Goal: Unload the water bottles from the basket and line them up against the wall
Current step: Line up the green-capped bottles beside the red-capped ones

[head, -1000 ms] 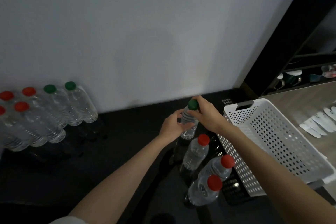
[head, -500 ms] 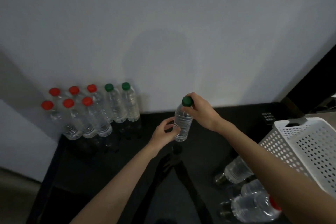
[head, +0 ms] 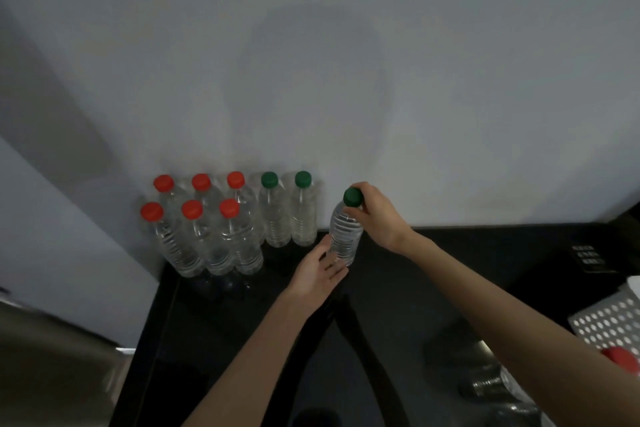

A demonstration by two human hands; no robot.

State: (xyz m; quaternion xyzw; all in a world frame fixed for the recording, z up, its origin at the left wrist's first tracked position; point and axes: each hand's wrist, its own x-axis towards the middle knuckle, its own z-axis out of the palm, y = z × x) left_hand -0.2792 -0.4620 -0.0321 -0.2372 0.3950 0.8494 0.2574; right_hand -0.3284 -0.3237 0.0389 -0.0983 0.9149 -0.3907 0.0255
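A clear water bottle with a green cap (head: 344, 236) is held upright over the black table (head: 450, 270), just right of the row at the wall. My right hand (head: 379, 215) grips its neck and cap from the right. My left hand (head: 320, 272) lies with straight fingers under and against its base. Two green-capped bottles (head: 291, 215) and several red-capped bottles (head: 207, 232) stand grouped against the white wall (head: 311, 62). The white perforated basket (head: 609, 322) shows at the right edge.
A red-capped bottle (head: 621, 359) and other clear bottles (head: 491, 385) lie at the lower right beside the basket. A small dark keypad-like device (head: 588, 258) lies on the table at the right. The table's left edge runs near the red-capped bottles.
Both hands have carried the green-capped bottle left toward the standing row, close to the two green-capped bottles. My view has swung left, so the basket has slid to the frame's edge.
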